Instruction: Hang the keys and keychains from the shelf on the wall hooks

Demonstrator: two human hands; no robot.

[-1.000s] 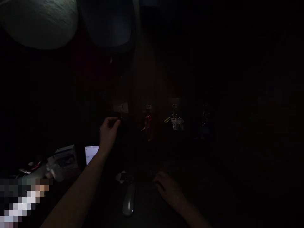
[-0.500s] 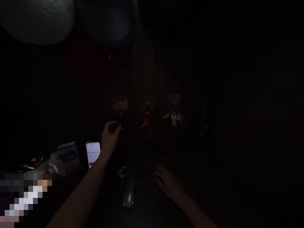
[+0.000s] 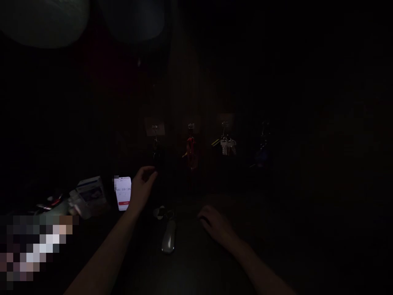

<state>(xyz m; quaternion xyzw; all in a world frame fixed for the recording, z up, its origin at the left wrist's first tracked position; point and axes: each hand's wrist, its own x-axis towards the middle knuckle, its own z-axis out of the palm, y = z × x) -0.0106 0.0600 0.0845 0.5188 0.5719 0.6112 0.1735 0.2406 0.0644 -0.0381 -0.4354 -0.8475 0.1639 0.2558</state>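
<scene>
**Left hand drops below the hook row**

Lowered since a second ago, your left hand point(image 3: 143, 184) now sits just under the dark item point(image 3: 156, 155) hanging from the leftmost hook point(image 3: 155, 128), fingers curled, thumb near fingertips; whether it grips anything you cannot tell in this dimness; your right hand point(image 3: 215, 223) rests flat and loosely spread on the dark surface, well below the hooks; right of that leftmost hook hang a red tag point(image 3: 190, 149) and a bunch of keys point(image 3: 227, 146); below it lies a pale oblong object point(image 3: 168, 239); left of it stands a lit phone point(image 3: 123, 192).
</scene>
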